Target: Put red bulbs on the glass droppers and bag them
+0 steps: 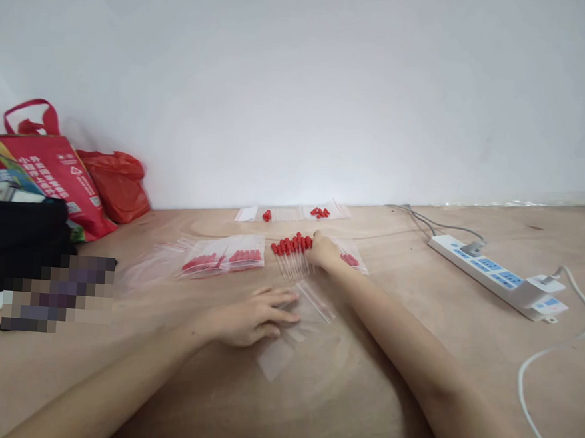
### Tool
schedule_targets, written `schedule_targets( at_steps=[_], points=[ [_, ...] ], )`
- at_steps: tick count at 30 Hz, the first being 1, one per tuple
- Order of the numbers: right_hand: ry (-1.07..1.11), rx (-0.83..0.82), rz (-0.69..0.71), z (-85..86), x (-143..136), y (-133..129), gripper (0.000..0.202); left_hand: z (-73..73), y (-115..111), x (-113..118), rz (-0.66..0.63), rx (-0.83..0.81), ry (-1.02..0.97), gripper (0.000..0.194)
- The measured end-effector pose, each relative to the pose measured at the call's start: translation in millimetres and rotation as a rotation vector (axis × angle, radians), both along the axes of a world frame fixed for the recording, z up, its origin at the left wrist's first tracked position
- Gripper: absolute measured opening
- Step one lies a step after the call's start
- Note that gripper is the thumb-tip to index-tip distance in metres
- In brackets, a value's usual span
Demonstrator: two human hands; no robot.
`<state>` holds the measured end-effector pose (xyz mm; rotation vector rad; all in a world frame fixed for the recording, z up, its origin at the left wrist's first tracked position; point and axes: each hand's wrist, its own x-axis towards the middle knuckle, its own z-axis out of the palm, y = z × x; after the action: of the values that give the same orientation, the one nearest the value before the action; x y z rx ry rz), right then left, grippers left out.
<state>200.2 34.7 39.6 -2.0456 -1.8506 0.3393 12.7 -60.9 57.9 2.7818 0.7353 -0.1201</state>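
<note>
A row of thin, clear droppers with red bulbs [293, 244] lies in the middle of the table. My right hand [324, 250] is at the right end of this row, fingers curled against the bulbs; its grip is hidden. Nearer to me, my left hand [255, 316] lies with fingers apart on a clear zip bag [275, 359], which is flat on the table. Two filled zip bags [225, 251] with red-bulbed droppers sit left of the row. Partly behind my right wrist is another bag of droppers [357, 258].
Against the wall lie more bags [285, 214] with red bulbs. Clear bags [151, 266] are piled at left, beside a red shopping bag [75, 177], a red plastic bag [117, 183] and black cloth [21, 237]. A power strip [494, 273] with a white cable [521, 382] is at right.
</note>
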Motion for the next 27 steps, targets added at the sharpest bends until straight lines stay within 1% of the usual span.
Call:
schedule_targets(
  at_steps=[1, 3, 5, 6, 7, 9, 11, 13, 16, 19, 22, 27],
  points=[
    [-0.001, -0.005, -0.002, -0.3, -2.0, 0.3, 0.036, 2.3, 2.6, -1.7, 0.020, 0.044, -0.017, 0.034],
    [0.006, -0.013, -0.007, -1.1, -5.0, 0.9, 0.039, 1.0, 1.5, -0.5, 0.118, 0.127, -0.085, 0.034],
    [0.022, -0.014, -0.009, -0.9, -5.6, 1.8, 0.040, -7.4, -6.1, 5.5, 0.254, 0.146, -0.141, 0.036],
    [0.031, -0.011, -0.009, -0.2, -4.3, 2.2, 0.040, -13.0, -10.8, 9.2, 0.291, 0.133, -0.141, 0.042],
    [0.037, -0.008, -0.007, 0.8, -1.6, 2.4, 0.040, -18.7, -15.3, 12.7, 0.298, 0.107, -0.124, 0.047],
    [0.072, 0.030, 0.021, 2.3, 8.3, 0.7, 0.042, -28.1, -21.6, 17.3, 0.306, 0.084, -0.096, 0.050],
    [0.188, 0.116, 0.081, 0.8, 22.7, -5.7, 0.048, -33.3, -23.5, 18.6, 0.311, 0.084, -0.081, 0.049],
    [0.415, 0.208, 0.142, -5.7, 37.9, -17.8, 0.056, -34.7, -22.3, 17.6, 0.311, 0.091, -0.080, 0.049],
    [0.800, 0.242, 0.126, -22.0, 53.5, -43.1, 0.067, -33.9, -19.7, 16.1, 0.297, 0.098, -0.097, 0.049],
    [1.020, 0.267, 0.124, -36.0, 57.3, -64.8, 0.067, -33.3, -19.4, 16.3, 0.287, 0.098, -0.119, 0.048],
    [1.103, 0.276, 0.108, -41.6, 54.4, -73.6, 0.065, -33.6, -20.1, 16.8, 0.285, 0.098, -0.126, 0.047],
    [1.127, 0.264, 0.073, -41.9, 49.1, -73.3, 0.063, -35.6, -19.8, 15.9, 0.280, 0.101, -0.141, 0.047]
  ],
)
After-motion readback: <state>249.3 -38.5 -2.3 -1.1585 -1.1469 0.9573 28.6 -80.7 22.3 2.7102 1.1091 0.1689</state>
